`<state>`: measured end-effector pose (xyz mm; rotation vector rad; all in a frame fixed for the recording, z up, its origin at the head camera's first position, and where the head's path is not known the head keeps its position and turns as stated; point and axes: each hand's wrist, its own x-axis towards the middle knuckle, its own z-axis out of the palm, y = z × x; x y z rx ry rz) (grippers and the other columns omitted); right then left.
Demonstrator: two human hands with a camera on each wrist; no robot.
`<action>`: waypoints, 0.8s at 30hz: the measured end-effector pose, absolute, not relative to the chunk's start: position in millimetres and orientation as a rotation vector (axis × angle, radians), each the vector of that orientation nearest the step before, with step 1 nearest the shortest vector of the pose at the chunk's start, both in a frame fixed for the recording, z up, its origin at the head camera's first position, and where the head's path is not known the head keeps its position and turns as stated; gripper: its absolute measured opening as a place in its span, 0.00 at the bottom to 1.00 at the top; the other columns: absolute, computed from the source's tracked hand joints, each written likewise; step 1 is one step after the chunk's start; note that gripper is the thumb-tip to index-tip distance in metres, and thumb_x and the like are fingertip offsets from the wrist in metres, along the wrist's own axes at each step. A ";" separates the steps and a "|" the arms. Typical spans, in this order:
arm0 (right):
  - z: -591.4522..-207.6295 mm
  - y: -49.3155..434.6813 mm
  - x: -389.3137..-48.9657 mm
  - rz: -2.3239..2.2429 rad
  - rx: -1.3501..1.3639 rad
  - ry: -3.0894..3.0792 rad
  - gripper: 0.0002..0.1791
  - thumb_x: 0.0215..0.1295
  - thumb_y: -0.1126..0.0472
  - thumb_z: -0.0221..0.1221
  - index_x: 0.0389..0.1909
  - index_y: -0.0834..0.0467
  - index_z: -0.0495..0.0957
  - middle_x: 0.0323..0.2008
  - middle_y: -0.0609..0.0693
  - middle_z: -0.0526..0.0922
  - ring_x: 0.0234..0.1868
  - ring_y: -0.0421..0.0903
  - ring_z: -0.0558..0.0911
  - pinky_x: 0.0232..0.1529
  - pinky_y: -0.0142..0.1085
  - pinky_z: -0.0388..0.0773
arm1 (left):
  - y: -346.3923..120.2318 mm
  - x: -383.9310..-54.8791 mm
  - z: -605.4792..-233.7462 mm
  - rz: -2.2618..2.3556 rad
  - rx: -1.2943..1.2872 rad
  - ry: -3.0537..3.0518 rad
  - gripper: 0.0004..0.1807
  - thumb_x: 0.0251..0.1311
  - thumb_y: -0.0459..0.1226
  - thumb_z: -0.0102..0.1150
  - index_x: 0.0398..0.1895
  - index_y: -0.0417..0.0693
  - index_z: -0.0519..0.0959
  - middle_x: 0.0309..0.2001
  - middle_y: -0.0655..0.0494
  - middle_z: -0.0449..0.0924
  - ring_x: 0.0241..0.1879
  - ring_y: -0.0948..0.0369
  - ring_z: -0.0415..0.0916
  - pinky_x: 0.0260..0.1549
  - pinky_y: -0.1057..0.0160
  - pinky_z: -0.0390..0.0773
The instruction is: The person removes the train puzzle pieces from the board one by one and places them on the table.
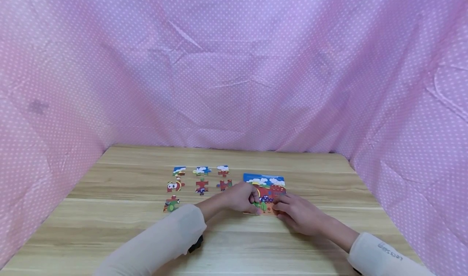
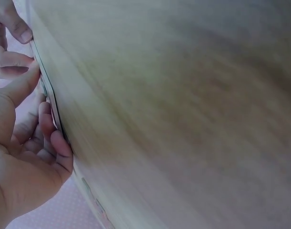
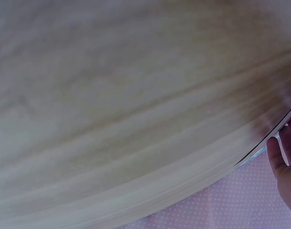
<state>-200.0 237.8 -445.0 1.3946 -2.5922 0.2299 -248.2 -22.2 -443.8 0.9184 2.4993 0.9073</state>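
A jigsaw puzzle board with a red train picture lies flat on the table, right of centre. My left hand lies over its lower left part, fingers curled, with the thumb at the lower edge. In the left wrist view my left hand meets the board edge-on; whether a piece is between thumb and finger is hidden. At the lower right corner, my right hand touches the board with fingertips. In the right wrist view my right hand shows only partly, its fingers fairly straight.
Several loose puzzle pieces lie in spaced rows left of the board, among them a piece with eyes, a cloud piece and a green piece. The wooden table is bordered by a pink dotted curtain.
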 end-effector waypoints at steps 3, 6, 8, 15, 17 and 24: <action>-445.0 238.4 -199.4 0.238 1.374 -2.610 0.10 0.68 0.62 0.66 0.49 0.53 0.84 0.53 0.50 0.82 0.53 0.48 0.80 0.52 0.47 0.81 | -21.3 -247.4 -442.5 0.915 0.906 2.495 0.12 0.56 0.45 0.77 0.32 0.53 0.82 0.28 0.63 0.78 0.27 0.68 0.70 0.30 0.71 0.73; -444.8 239.1 -199.5 0.253 1.362 -2.626 0.11 0.69 0.62 0.65 0.50 0.54 0.85 0.55 0.52 0.82 0.54 0.49 0.81 0.52 0.49 0.81 | -20.7 -246.5 -441.3 0.919 0.890 2.495 0.12 0.56 0.45 0.77 0.32 0.52 0.81 0.28 0.62 0.78 0.27 0.68 0.70 0.30 0.70 0.73; -444.7 239.3 -200.2 0.260 1.362 -2.630 0.11 0.69 0.62 0.65 0.50 0.53 0.85 0.54 0.51 0.82 0.53 0.48 0.81 0.52 0.48 0.81 | -20.4 -246.2 -440.6 0.923 0.876 2.494 0.12 0.56 0.44 0.77 0.33 0.51 0.81 0.28 0.62 0.78 0.27 0.68 0.70 0.31 0.70 0.73; -444.6 239.2 -201.0 0.255 1.373 -2.613 0.11 0.68 0.62 0.66 0.50 0.53 0.85 0.47 0.45 0.85 0.49 0.46 0.81 0.51 0.47 0.80 | -19.3 -245.2 -441.4 0.928 0.822 2.496 0.11 0.57 0.44 0.76 0.32 0.53 0.81 0.28 0.62 0.77 0.28 0.67 0.70 0.31 0.70 0.72; -444.2 239.3 -200.2 0.267 1.364 -2.621 0.12 0.68 0.62 0.66 0.51 0.54 0.85 0.47 0.45 0.85 0.49 0.45 0.81 0.50 0.46 0.81 | -18.9 -244.8 -441.7 0.928 0.813 2.500 0.12 0.56 0.44 0.76 0.32 0.53 0.81 0.28 0.62 0.77 0.28 0.67 0.70 0.31 0.70 0.72; -441.8 240.1 -198.1 0.307 1.301 -2.726 0.11 0.71 0.60 0.64 0.52 0.54 0.83 0.48 0.43 0.84 0.50 0.43 0.81 0.51 0.44 0.81 | -17.3 -244.2 -443.5 0.919 0.803 2.526 0.11 0.57 0.43 0.76 0.32 0.53 0.81 0.29 0.62 0.78 0.28 0.67 0.70 0.31 0.70 0.73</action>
